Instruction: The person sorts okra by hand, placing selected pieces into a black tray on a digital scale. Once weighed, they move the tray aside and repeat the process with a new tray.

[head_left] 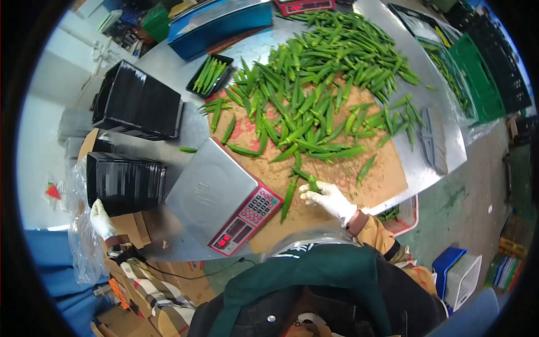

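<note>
My left hand [102,220], in a white glove, is at the near left corner of a stack of black trays [126,182], its fingers closed at the rim of a tray. My right hand [331,202], also gloved, has its fingers closed around a green okra pod [306,177] at the near edge of the okra pile [314,106]. Between my hands sits a scale [210,194] with a bare steel plate and a lit red display. The okra lies spread over a brown cardboard sheet [387,174].
A second stack of black trays [137,101] stands farther back on the left. Beside the pile is a black tray with okra [210,76]. A blue box [219,31] and another scale [303,7] are at the back. Green crates [477,78] stand at the right.
</note>
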Demonstrator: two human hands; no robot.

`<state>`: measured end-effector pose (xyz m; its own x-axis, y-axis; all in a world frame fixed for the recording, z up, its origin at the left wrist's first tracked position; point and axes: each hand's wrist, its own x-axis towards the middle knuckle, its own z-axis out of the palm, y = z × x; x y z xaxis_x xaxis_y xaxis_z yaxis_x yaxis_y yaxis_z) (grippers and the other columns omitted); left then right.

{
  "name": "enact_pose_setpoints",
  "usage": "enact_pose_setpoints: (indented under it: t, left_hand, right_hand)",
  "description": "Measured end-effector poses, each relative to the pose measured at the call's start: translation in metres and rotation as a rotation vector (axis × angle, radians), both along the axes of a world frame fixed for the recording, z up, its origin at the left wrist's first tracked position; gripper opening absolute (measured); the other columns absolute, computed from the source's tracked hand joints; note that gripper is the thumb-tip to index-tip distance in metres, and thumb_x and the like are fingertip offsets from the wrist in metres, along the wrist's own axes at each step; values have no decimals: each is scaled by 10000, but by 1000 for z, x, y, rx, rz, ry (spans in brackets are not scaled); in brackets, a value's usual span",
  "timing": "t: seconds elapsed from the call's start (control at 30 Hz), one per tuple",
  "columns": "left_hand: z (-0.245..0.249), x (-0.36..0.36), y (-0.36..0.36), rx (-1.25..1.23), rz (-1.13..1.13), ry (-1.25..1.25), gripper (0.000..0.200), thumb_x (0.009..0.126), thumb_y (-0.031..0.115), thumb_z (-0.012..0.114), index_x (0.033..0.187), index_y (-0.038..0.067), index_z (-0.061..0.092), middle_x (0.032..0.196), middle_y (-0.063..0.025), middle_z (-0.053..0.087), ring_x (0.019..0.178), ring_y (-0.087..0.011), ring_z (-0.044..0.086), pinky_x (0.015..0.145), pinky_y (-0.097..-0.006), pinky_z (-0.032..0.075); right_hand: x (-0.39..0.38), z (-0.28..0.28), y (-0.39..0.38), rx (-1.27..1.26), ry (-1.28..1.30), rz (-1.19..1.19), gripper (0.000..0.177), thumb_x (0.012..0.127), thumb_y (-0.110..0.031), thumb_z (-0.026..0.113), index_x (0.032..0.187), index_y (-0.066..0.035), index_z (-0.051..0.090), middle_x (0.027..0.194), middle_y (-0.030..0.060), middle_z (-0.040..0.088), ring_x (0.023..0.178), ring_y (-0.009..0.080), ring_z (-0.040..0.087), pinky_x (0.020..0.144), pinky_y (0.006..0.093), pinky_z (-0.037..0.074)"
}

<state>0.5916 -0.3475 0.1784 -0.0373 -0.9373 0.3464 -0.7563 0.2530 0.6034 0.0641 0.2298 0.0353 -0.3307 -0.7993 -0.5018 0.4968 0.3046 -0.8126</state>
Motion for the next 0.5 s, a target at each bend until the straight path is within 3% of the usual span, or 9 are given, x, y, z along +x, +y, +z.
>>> enact_pose_setpoints:
  t: [0.07,0.1,0.17,0.27,0.37,0.47,0.5]
  left_hand:
    - [8,-2,-23,55,30,192,282,977,226,680,1109,-20,720,987,-41,723,880,-118,623,850,-258,498]
    - [1,24,-58,105,-9,288,281,965,213,688,1108,-28,719,995,-45,722,885,-116,623,846,-256,495]
    - [18,19,-62,174,73,309,283,957,205,689,1106,-33,718,1019,-75,730,903,-140,640,859,-267,501]
    - [32,4,-40,-416,207,154,286,958,200,679,1121,-33,712,1056,-124,731,948,-178,655,899,-282,507]
    - [49,-68,44,-569,89,279,286,983,182,658,1164,-35,696,1126,-148,717,1040,-193,652,1001,-292,476]
    - [13,-182,188,-375,-155,79,191,959,121,690,1099,-9,704,1059,-104,723,954,-178,641,886,-312,522]
    - [-13,-200,221,-351,-265,5,198,962,175,700,1035,-9,716,1039,-100,722,937,-157,642,902,-296,516]
  right_hand:
    - [12,-2,10,59,17,25,270,971,-103,650,1215,13,665,1090,47,707,952,121,661,831,282,552]
    - [13,-2,16,58,24,1,264,969,-100,654,1207,14,669,1075,46,710,937,118,659,827,276,548]
    - [13,-4,27,55,37,-45,254,963,-96,662,1190,15,677,1043,45,715,907,113,654,819,264,540]
    - [5,-16,49,57,19,-177,225,946,-28,631,1162,17,672,1008,50,714,832,90,626,772,238,522]
    - [-7,-21,68,57,107,-299,154,923,-51,666,1064,9,681,907,21,696,783,81,598,736,249,503]
    - [-24,-22,72,203,351,-372,154,902,-141,738,956,-1,701,828,-12,669,746,69,553,703,257,480]
    - [-31,-25,70,245,378,-407,183,897,-174,755,930,-2,704,807,-21,661,739,66,540,693,257,473]
